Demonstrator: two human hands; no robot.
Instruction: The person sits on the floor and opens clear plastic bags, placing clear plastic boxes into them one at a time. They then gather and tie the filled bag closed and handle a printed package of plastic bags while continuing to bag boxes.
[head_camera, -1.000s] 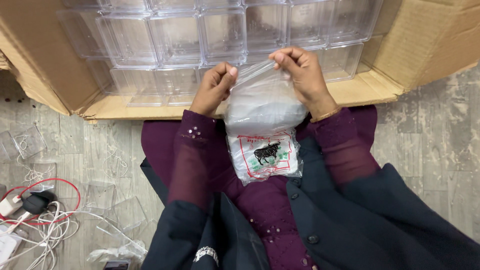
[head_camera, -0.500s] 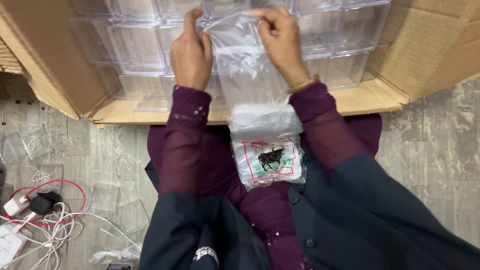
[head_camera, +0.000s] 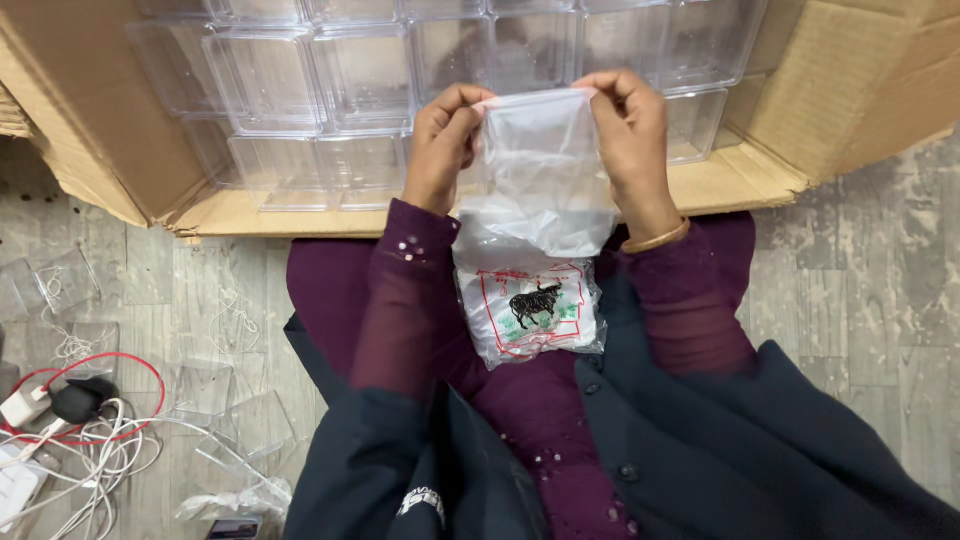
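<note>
A small clear plastic bag (head_camera: 540, 170) is held up by its top edge between both my hands. My left hand (head_camera: 443, 145) pinches the top left corner and my right hand (head_camera: 630, 140) pinches the top right corner. Below it, on my lap, lies a pack of clear bags (head_camera: 530, 310) with a red-framed label showing a black animal. Behind my hands an open cardboard box (head_camera: 100, 130) holds several clear plastic boxes (head_camera: 360, 75) stacked in rows.
On the grey floor at left lie loose clear plastic boxes (head_camera: 60, 285), a red cable (head_camera: 140, 370), white cables (head_camera: 95, 450) and a black charger plug (head_camera: 75, 400). Cardboard flaps (head_camera: 850, 90) spread out to the right.
My hands first lifted the clear bag up in front of the box, then came back down a little and now hold its top edge stretched flat. The pack on my lap stayed put.
</note>
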